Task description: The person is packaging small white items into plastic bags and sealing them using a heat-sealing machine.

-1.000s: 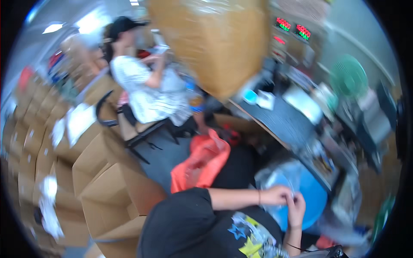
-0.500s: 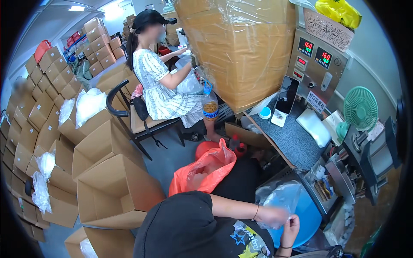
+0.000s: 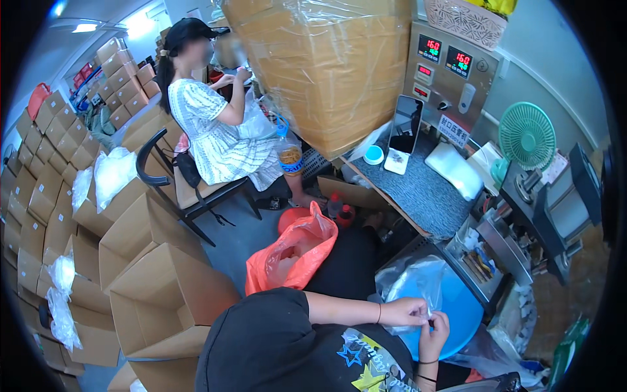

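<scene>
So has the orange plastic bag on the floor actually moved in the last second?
Cannot tell. The orange plastic bag sits differently in the picture, but so does the black chair beside it; the head camera turned, and the bag's place beside the chair looks unchanged.

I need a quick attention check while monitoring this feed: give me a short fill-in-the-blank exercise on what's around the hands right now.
1. Both hands, the left hand and the right hand, pinch a small clear ____.
2. Under the hands sits a round basin coloured ____.
3. The plastic bag on the floor is ____.
4. The small desk fan is ____.

Missing words: bag; blue; orange; green
</scene>
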